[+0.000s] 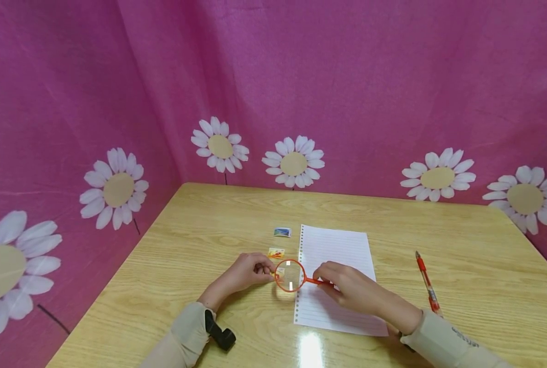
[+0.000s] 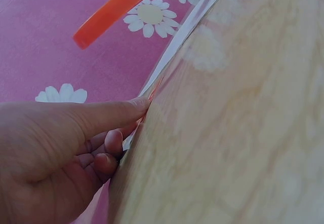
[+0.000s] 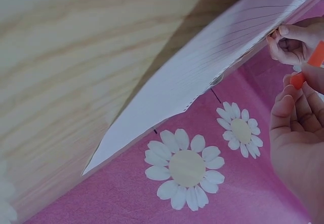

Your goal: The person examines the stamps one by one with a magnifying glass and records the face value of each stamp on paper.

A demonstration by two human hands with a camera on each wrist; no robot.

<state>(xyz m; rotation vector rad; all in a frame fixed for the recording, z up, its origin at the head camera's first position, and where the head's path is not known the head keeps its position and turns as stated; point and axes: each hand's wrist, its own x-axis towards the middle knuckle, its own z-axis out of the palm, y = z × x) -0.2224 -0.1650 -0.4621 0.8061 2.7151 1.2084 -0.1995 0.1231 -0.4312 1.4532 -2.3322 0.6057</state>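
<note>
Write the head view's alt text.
A right hand holds a red magnifying glass over a stamp pinched by the left hand on a wood-grain table. Two more stamps lie beyond; lined paper and a red pen lie to the right.

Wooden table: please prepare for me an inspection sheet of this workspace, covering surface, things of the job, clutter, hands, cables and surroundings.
Surface: wooden table, with bright glare near the front.
Job's things: magnifying glass with red rim, over the nearest of three small picture cards, which form a column; lined sheet, just right of them.
Clutter: red pen, right of the sheet and apart from it.
Left hand: pinches the nearest card; whether it is lifted, cannot tell.
Right hand: grips the magnifying glass by its handle, above the sheet.
Cables: nothing seen.
Surroundings: magenta cloth with white flowers, behind and at left.
</note>
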